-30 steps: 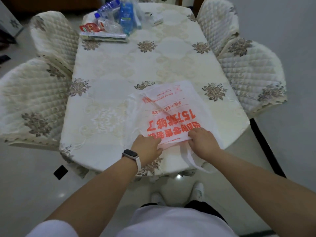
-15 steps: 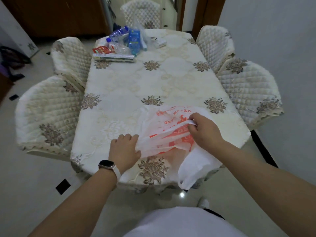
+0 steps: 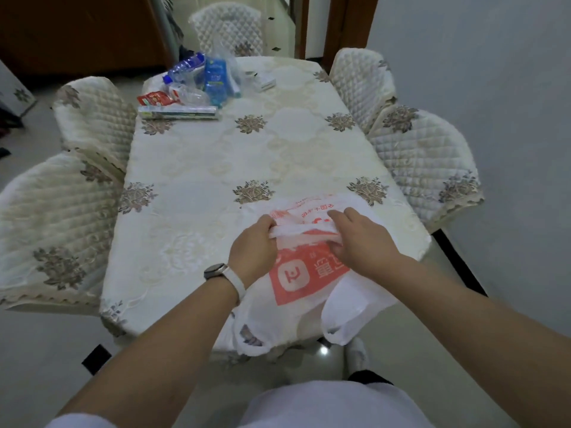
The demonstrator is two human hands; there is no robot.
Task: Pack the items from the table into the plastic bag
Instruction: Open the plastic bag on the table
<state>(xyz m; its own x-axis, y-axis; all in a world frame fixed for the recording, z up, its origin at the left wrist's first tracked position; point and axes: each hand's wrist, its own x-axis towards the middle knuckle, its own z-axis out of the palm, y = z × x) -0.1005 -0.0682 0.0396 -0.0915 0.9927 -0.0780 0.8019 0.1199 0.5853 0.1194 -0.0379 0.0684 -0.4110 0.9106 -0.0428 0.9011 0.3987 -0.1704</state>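
Left hand (image 3: 256, 251) and right hand (image 3: 361, 239), each grip clamped on bunched film, hold the plastic bag (image 3: 304, 273) at the near edge of the tabletop (image 3: 200, 168), the items (image 3: 197, 84) lying well apart at its far-left end, nearer the left hand.

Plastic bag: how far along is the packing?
Done: nothing packed yet. In hand: the left hand and right hand grip the plastic bag at the near edge of the table. Left: the bottles, blue pack, red packet and flat box at the far end.
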